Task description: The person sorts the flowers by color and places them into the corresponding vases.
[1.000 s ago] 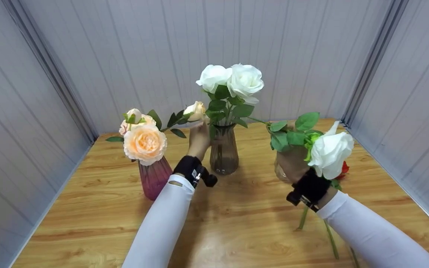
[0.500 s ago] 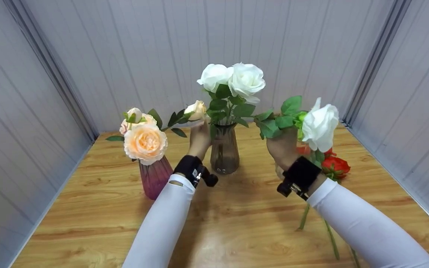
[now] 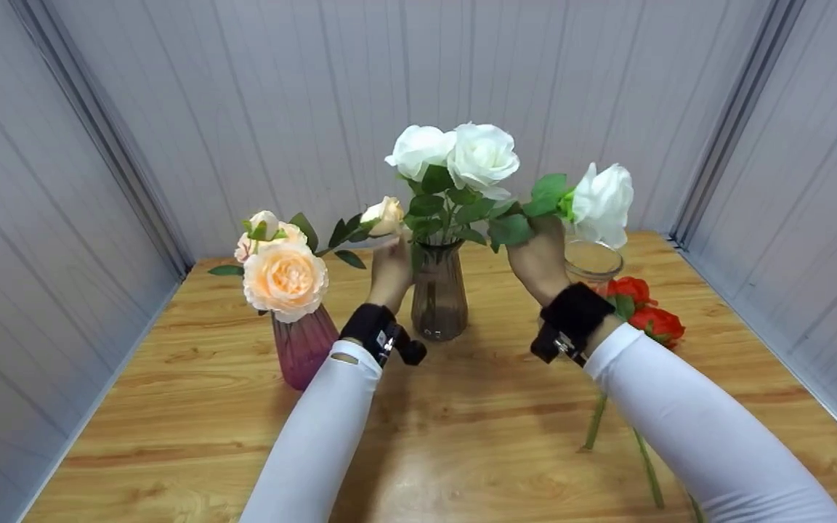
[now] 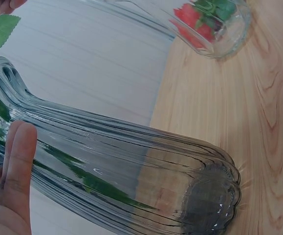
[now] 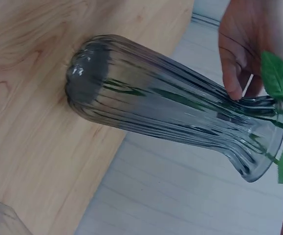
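1. Wood-grained table (image 3: 462, 450), enclosed by pale panelled walls (image 3: 259, 87).
2. Left hand (image 3: 391, 272) grips the neck of the grey vase (image 3: 439, 305), standing mid-table.
3. Right hand (image 3: 539, 260) holds a white rose (image 3: 602, 205) by its leafy stem, near that vase.
4. Since a second ago, the rose has shifted left, uncovering the clear vase's rim (image 3: 594, 277) and more red flowers (image 3: 655, 324).

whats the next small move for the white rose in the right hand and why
Probably tilt the white rose upright with the right hand, aiming its stem down into the grey vase: its bloom juts out sideways, while two white roses stand in that vase and the left hand touches the vase's neck.
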Demonstrator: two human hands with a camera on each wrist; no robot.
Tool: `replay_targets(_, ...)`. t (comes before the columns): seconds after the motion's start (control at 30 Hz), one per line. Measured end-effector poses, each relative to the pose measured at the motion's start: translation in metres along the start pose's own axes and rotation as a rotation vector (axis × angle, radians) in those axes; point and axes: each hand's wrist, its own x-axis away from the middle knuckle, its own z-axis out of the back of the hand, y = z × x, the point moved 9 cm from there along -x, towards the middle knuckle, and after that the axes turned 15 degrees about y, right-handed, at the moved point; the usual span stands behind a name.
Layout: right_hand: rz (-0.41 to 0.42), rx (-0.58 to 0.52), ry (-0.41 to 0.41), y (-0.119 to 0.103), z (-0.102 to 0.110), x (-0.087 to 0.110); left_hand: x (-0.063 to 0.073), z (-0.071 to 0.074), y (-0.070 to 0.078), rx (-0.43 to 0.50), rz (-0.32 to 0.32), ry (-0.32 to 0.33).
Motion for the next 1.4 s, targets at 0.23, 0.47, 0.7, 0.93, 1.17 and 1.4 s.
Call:
replay_targets(0.23,-0.061,0.088,-0.090,0.002,-0.012,-0.012,-0.001,0.002,0.001,-0.007,0.004,0.022)
replay_targets(0.47,0.065,0.130,-0.163,-0.002,-0.036,-0.007,0.000,0.004,0.002,-0.040,-0.030,0.024)
replay_targets(0.7,-0.073,0.187,-0.358,0.012,-0.054,0.008,-0.001,0.002,-0.005,0.051,0.048,0.014)
replay_targets(0.93,-0.171,0.070,-0.298,0.020,-0.046,0.013,-0.002,0.004,-0.003,0.008,0.019,0.025)
replay_targets(1.17,-0.049,-0.259,-0.058,0.009,-0.029,0.010,-0.002,0.005,-0.003,0.015,0.014,0.025)
replay_targets(1.4,0.003,-0.157,0.012,0.007,-0.026,0.008,0.001,0.003,-0.002,0.031,0.014,0.012)
